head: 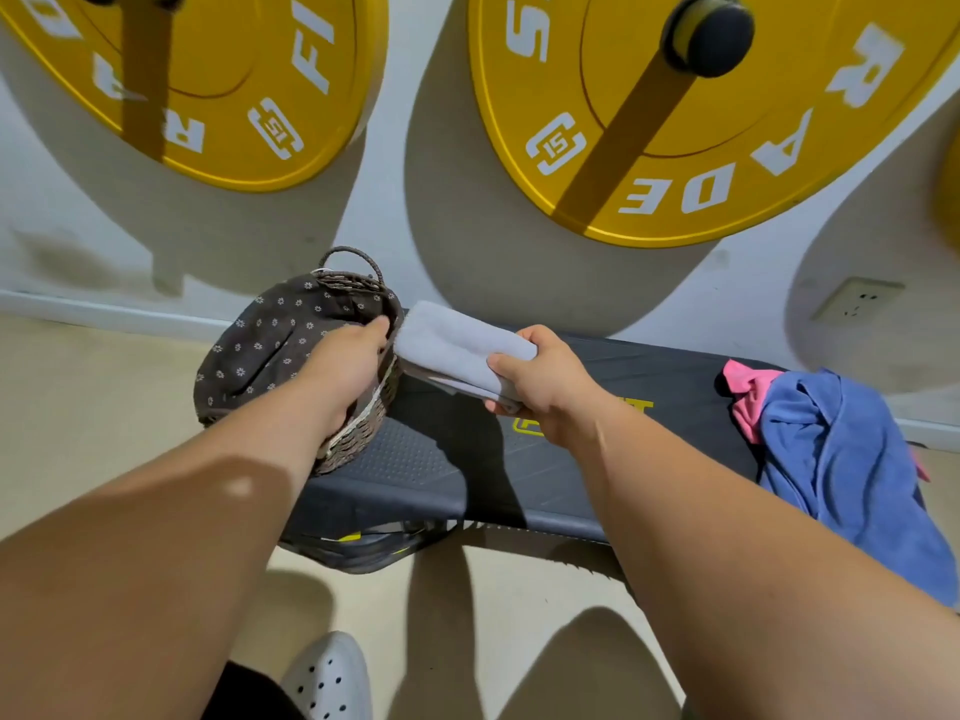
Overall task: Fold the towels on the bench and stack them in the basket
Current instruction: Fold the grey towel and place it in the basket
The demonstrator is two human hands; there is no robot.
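Shoe: white with small dark holes, on the floor at the lower edge.
Floor: pale beige, crossed by shadows.
Table: dark padded top running left to right in front of the wall; a yellow logo is partly hidden by the right wrist.
Blue towel: unfolded, heaped on the table's right end and hanging over its near edge.
Pink towel: crumpled, mostly under the blue towel, showing at its far left side.
Right hand: fingers closed round the near end of the grey towel, thumb on top, the others beneath.
Grey towel: folded into a thick oblong and held above the table, its far end just beside the basket's rim; whether they touch cannot be told.
Left hand: fingers curled over the basket's right rim, gripping it.
Basket: dark woven, with a brown liner dotted with small white flowers; at the table's left end, tipped so its inside faces the camera; a loop handle at the far rim.
Socket: white, low on the wall at the right.
Wall: white.
Plates: two big yellow weight plates with white lettering, hung on pegs on the wall.
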